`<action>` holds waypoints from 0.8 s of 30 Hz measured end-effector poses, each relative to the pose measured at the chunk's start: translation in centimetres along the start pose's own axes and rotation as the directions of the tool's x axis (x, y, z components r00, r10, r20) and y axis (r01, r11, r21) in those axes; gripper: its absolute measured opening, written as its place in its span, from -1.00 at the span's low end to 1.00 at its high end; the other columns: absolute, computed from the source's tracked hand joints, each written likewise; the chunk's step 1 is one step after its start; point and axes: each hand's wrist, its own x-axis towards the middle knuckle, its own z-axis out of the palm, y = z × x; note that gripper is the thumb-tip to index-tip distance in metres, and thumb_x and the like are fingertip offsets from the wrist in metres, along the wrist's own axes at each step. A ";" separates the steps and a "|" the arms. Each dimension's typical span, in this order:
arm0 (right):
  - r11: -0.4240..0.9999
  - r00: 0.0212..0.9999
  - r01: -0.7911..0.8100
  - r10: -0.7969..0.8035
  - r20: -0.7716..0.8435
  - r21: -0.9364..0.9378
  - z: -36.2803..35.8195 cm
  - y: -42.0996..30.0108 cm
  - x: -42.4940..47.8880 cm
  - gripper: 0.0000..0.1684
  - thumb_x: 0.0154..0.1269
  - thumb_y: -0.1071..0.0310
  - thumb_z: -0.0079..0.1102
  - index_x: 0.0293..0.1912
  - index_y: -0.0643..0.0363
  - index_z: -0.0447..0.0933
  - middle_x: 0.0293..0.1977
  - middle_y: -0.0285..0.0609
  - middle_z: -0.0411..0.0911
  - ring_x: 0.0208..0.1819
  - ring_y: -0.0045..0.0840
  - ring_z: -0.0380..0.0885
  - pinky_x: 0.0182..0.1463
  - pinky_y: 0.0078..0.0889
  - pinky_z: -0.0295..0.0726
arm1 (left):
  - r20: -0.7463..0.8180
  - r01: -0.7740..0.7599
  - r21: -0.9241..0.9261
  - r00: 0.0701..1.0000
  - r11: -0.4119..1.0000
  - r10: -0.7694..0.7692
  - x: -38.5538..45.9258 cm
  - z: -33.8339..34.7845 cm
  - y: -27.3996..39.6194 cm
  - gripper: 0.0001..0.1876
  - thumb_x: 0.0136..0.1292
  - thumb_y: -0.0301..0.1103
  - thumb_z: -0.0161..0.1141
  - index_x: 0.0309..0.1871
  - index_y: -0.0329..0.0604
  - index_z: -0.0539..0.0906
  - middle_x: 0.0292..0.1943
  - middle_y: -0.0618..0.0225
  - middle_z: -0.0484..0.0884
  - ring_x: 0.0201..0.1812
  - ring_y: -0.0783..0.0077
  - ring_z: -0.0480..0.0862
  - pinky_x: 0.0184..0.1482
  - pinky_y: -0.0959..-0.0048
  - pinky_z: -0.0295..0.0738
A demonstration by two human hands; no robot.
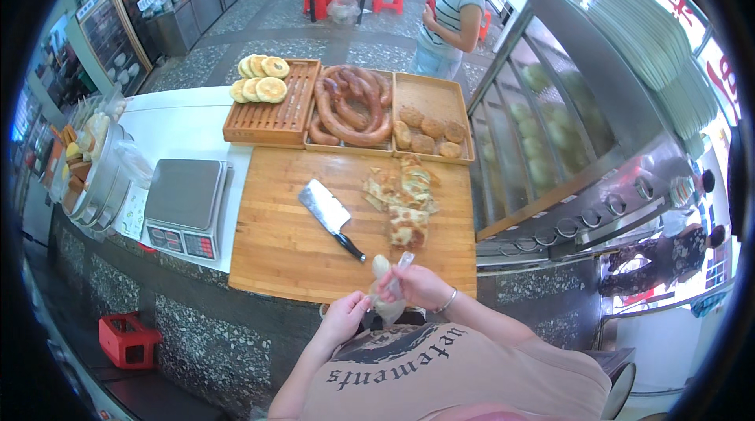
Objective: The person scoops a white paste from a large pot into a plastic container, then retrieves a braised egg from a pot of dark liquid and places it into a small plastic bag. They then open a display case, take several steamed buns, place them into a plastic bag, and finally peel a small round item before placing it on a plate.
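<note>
Close to my body, over the front edge of the wooden cutting board (277, 232), I hold a clear plastic bag (389, 310). My right hand (420, 286) grips the bag's gathered upper part. Fingertips of my left hand (347, 316) pinch its left side. A pale rounded thing (381, 266) shows beside my right fingers; whether it lies inside the bag is unclear. Beyond my hands rests a cleaver (326, 208), its black handle towards me. To its right are browned flatbread pieces (408, 226) and a torn, layered pancake (413, 182) with green bits.
Behind the board stand trays of round flatbreads (271, 90), coiled sausage (354, 108) and browned patties (433, 130). A digital scale (184, 194) sits left, near stacked steamers (106, 185). A glass-fronted warming cabinet (542, 120) borders the right side. A person (451, 14) stands beyond the counter.
</note>
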 end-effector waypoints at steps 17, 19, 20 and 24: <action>0.665 0.857 0.512 -0.358 0.370 -0.543 5.7 -5.7 11.3 -0.58 0.46 0.17 -0.17 -0.33 0.28 0.53 -0.35 -0.27 0.56 -0.20 -0.63 0.48 -0.09 -0.53 0.46 | 0.010 0.078 -0.577 0.996 0.813 -0.089 7.9 -8.7 2.4 -0.64 0.43 -0.09 -0.11 -0.07 -0.23 0.49 -0.32 0.41 0.52 -0.27 0.59 0.47 -0.19 0.59 0.40; 0.693 0.869 0.462 -0.226 0.441 -0.554 6.3 -6.0 11.7 -0.55 0.45 0.11 -0.18 -0.31 0.25 0.56 -0.25 -0.20 0.54 -0.03 -0.54 0.44 0.03 -0.47 0.41 | -0.007 0.047 -0.572 0.998 0.819 -0.062 7.6 -9.3 3.2 -0.70 0.42 -0.13 -0.07 -0.16 -0.19 0.51 -0.35 0.48 0.48 -0.35 0.65 0.42 -0.30 0.64 0.32; 0.689 0.866 0.440 -0.156 0.475 -0.575 6.1 -6.8 12.3 -0.52 0.45 0.08 -0.19 -0.30 0.24 0.57 -0.16 -0.14 0.53 0.07 -0.47 0.40 0.10 -0.43 0.36 | -0.047 0.034 -0.547 0.996 0.836 -0.071 7.5 -9.4 4.5 -0.71 0.41 -0.15 -0.08 -0.21 -0.17 0.52 -0.41 0.50 0.47 -0.38 0.67 0.41 -0.34 0.66 0.29; 0.474 0.725 0.653 -0.165 0.669 -0.591 7.4 -7.3 14.5 -0.46 0.43 -0.04 -0.24 -0.34 0.14 0.59 0.29 0.10 0.18 0.25 -0.31 0.27 0.24 -0.38 0.26 | -0.216 0.011 -0.495 0.967 0.869 -0.136 5.9 -10.8 4.2 -0.74 0.37 -0.15 0.01 -0.24 -0.16 0.53 -0.36 0.45 0.47 -0.36 0.72 0.39 -0.35 0.67 0.28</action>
